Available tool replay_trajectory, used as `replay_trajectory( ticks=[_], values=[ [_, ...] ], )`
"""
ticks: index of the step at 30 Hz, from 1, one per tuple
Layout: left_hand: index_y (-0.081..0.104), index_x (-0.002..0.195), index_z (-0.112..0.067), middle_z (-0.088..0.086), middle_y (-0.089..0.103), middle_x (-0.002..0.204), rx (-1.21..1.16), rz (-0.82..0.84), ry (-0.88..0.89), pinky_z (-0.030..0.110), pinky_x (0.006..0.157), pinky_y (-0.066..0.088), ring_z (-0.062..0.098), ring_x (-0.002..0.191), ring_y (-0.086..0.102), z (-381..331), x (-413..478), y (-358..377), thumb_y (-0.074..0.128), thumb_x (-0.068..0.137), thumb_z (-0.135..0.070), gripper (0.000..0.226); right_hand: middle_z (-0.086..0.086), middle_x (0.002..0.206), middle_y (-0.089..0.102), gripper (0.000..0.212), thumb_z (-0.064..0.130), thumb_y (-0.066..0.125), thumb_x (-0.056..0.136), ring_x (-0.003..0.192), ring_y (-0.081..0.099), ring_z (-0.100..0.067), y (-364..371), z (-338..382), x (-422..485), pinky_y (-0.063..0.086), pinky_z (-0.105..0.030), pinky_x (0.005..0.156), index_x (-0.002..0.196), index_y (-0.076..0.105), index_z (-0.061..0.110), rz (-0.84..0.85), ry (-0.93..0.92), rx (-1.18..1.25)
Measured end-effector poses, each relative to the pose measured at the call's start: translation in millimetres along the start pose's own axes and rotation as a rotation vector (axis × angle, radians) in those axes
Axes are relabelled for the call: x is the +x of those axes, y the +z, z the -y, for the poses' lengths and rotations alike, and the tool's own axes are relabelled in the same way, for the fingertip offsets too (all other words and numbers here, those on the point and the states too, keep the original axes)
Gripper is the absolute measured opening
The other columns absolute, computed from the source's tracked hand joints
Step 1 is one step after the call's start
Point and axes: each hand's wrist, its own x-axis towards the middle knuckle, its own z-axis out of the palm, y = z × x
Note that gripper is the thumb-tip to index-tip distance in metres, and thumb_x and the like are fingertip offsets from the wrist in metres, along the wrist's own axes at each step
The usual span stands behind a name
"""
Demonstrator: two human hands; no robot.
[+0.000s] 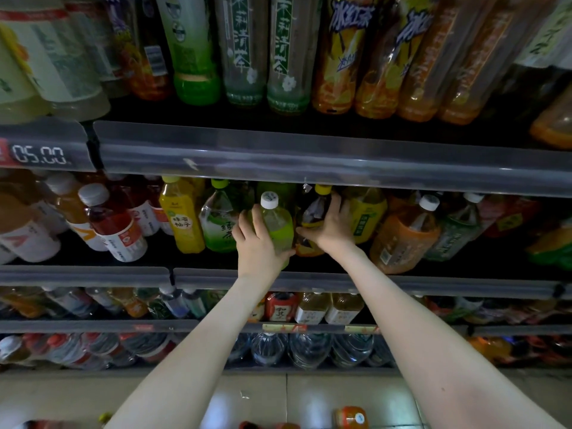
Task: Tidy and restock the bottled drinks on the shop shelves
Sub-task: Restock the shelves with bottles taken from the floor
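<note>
The shelves [309, 156] fill almost the whole frame, in several levels, each with a grey plastic rail at the front. The light is dim. On the top level stand tall tea bottles [244, 57] with green and orange labels, and a price tag [40, 154] at the upper left shows 05.00. The lowest level holds big water bottles [309, 348]. Under it, at the bottom of the frame, is a pale tiled floor [309, 394], and an orange bottle [351, 418] lies there near the lower edge. Both bare arms reach up from the bottom corners to the second level, in the centre of the frame. The left hand [260, 243] grips a green bottle [277, 226] with a white cap; the fingers go round its left side and the thumb lies low on its right side. The right hand [332, 227] is just beside it and holds a dark bottle [312, 216] with a yellow cap, fingers up at its shoulder and thumb across its lower part. The two bottles touch, and both lean back on the shelf among other green and yellow bottles.
</note>
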Motion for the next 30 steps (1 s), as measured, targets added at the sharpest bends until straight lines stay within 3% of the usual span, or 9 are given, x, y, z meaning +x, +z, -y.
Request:
replay_trajectory(
  ticks=[5, 7, 10, 15, 18, 23, 25, 27, 30],
  values=[
    [0.017, 0.147, 0.006, 0.032, 0.028, 0.143, -0.001, 0.042, 0.005, 0.053, 0.109, 0.02, 0.047, 0.13, 0.028, 0.8, 11.1, 7.0, 0.078, 0.068, -0.05, 0.114, -0.013, 0.143, 0.022, 0.107, 0.045, 0.085, 0.063, 0.131, 0.023, -0.036, -4.6, -10.1, -9.5, 0.036, -0.047, 0.103, 0.143, 0.019, 0.018, -0.08, 0.021, -0.005],
    [0.013, 0.148, 0.004, 0.03, 0.027, 0.145, 0.043, 0.067, 0.007, 0.053, 0.115, 0.004, 0.044, 0.136, 0.024, 0.8, 17.2, 7.1, 0.075, 0.07, -0.055, 0.115, -0.012, 0.144, 0.02, 0.107, 0.045, 0.085, 0.064, 0.133, 0.023, -0.037, -6.4, -11.2, -10.3, 0.036, -0.049, 0.104, 0.144, 0.017, 0.02, -0.065, 0.03, -0.026],
    [0.004, 0.148, -0.002, 0.019, 0.024, 0.151, 0.154, 0.083, -0.038, 0.049, 0.11, -0.017, 0.035, 0.14, 0.022, -4.0, 26.8, 5.8, 0.067, 0.071, -0.065, 0.117, -0.013, 0.149, 0.018, 0.113, 0.043, 0.085, 0.066, 0.137, 0.021, -0.04, -7.0, -9.3, -8.9, 0.033, -0.053, 0.107, 0.148, 0.009, 0.022, -0.007, 0.061, -0.075],
    [-0.011, 0.145, -0.011, 0.007, 0.017, 0.155, 0.286, 0.13, -0.046, 0.051, 0.114, -0.008, 0.024, 0.144, 0.01, 8.7, 41.1, 5.2, 0.07, 0.079, -0.048, 0.11, -0.015, 0.148, 0.022, 0.119, 0.042, 0.087, 0.064, 0.134, 0.027, -0.04, -5.8, -2.8, -6.0, 0.042, -0.051, 0.099, 0.149, 0.007, 0.02, 0.026, 0.074, -0.188],
    [-0.004, 0.149, -0.015, 0.004, 0.012, 0.156, 0.281, 0.163, -0.046, 0.051, 0.112, -0.011, 0.021, 0.144, 0.005, 21.3, 44.8, 0.9, 0.068, 0.082, -0.043, 0.103, -0.015, 0.148, 0.024, 0.116, 0.04, 0.086, 0.066, 0.133, 0.03, -0.04, 0.6, 5.6, -2.7, 0.044, -0.049, 0.097, 0.149, 0.007, 0.02, 0.03, 0.054, -0.203],
    [-0.02, 0.148, -0.015, 0.007, -0.007, 0.16, 0.309, 0.077, -0.041, 0.05, 0.105, -0.023, 0.026, 0.147, -0.003, 19.0, 36.9, 2.4, 0.062, 0.086, -0.02, 0.103, -0.014, 0.154, 0.02, 0.116, 0.038, 0.082, 0.072, 0.137, 0.027, -0.037, 3.2, 12.4, 0.1, 0.044, -0.046, 0.098, 0.152, 0.001, 0.018, 0.028, 0.093, -0.177],
    [-0.015, 0.15, -0.015, 0.013, -0.004, 0.16, 0.252, -0.026, -0.022, 0.051, 0.109, -0.016, 0.031, 0.147, 0.0, 16.2, 26.6, 3.4, 0.055, 0.086, -0.004, 0.095, -0.012, 0.158, 0.012, 0.117, 0.037, 0.078, 0.076, 0.14, 0.022, -0.034, 3.9, 13.0, -8.5, 0.043, -0.044, 0.099, 0.153, -0.008, 0.02, 0.029, 0.101, -0.174],
    [0.009, 0.152, -0.01, 0.022, 0.012, 0.157, 0.155, -0.129, 0.033, 0.056, 0.113, 0.003, 0.039, 0.144, 0.014, 7.9, 7.0, 7.0, 0.055, 0.083, 0.001, 0.085, -0.01, 0.16, 0.005, 0.112, 0.034, 0.073, 0.082, 0.142, 0.017, -0.033, 3.4, 7.4, -27.3, 0.039, -0.042, 0.105, 0.153, -0.013, 0.02, 0.024, 0.038, -0.202],
    [0.031, 0.146, -0.005, 0.027, 0.028, 0.15, 0.102, -0.159, 0.152, 0.058, 0.11, 0.021, 0.042, 0.139, 0.027, -12.2, -39.7, 24.2, 0.066, 0.075, -0.009, 0.079, -0.015, 0.155, 0.02, 0.092, 0.026, 0.066, 0.089, 0.138, 0.024, -0.032, -5.0, -18.9, -71.7, 0.032, -0.041, 0.11, 0.154, 0.002, 0.014, 0.019, -0.125, -0.169]
  ],
)
